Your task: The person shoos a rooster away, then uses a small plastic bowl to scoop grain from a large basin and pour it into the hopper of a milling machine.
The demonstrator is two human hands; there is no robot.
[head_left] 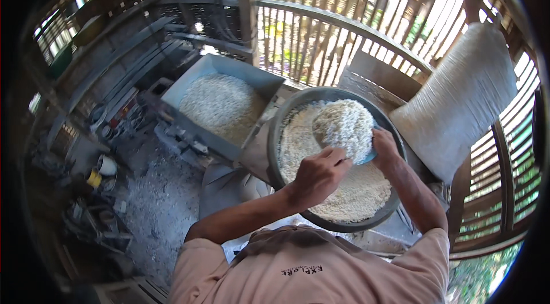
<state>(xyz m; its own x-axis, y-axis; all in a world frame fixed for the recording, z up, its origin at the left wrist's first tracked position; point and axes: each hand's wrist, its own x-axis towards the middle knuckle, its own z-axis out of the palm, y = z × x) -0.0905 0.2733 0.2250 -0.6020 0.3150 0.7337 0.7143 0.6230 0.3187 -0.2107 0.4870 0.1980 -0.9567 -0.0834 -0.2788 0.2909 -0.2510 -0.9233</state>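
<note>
A small blue bowl (368,157), heaped with white shredded grain (344,123), is held over a big round metal basin (274,132). The basin itself holds a deep layer of the same white grain. My left hand (318,175) grips the bowl's near rim, fingers curled against the heap. On the bowl's right side, my right hand (385,145) clasps the rim. Most of the bowl is hidden under the heap and my hands.
A grey rectangular box (260,81) full of white grain stands left of the basin. A stuffed white sack (458,98) leans against the slatted bamboo wall at right. Lower left are an ash-grey floor (163,201), a yellow cup (93,178) and dark clutter.
</note>
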